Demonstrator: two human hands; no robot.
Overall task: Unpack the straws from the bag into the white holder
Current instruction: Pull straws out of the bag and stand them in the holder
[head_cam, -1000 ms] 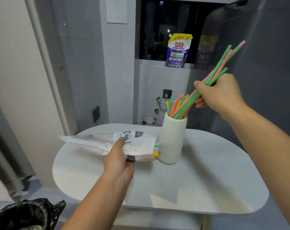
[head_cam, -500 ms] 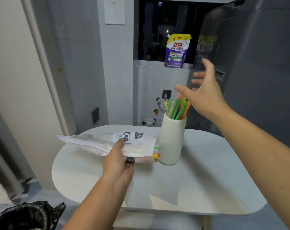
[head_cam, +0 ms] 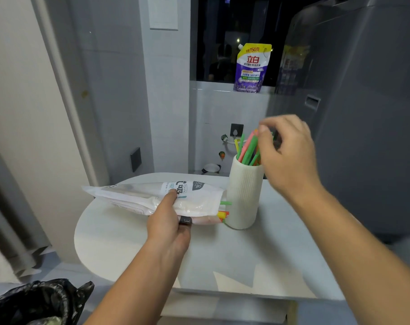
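1. Grey appliance [head_cam: 368, 137], 3 o'clock side of the view. Cut off by the top and right edges.
2. Counter [head_cam: 269, 266], white and rounded. Both forearms cross its near edge.
3. Black bin liner [head_cam: 35, 303], 7 o'clock corner, cut off by the frame.
4. Bag [head_cam: 133, 195] lies flat on the counter, mouth toward 3 o'clock, just beside the holder's base. The thumb covers part of the print. "Drink" and "straw" are legible, the rest is not.
5. White holder [head_cam: 245, 193], ribbed, stands upright on the counter.
6. Left hand [head_cam: 167, 221] grips the bag near its mouth, thumb on top, fingers hidden beneath.
7. Right hand [head_cam: 290, 156] is motion-blurred, fingers curled over the straw tops. Cannot tell whether it pinches one.
8. Pouch [head_cam: 252, 69] on the sill at 12 o'clock, purple, reads "立白" and "150克".
9. Straws [head_cam: 247, 148], green, pink, orange and yellow, stand in the holder, partly hidden by the right hand.
10. Straw ends [head_cam: 223, 213], green and yellow, poke from the bag mouth.
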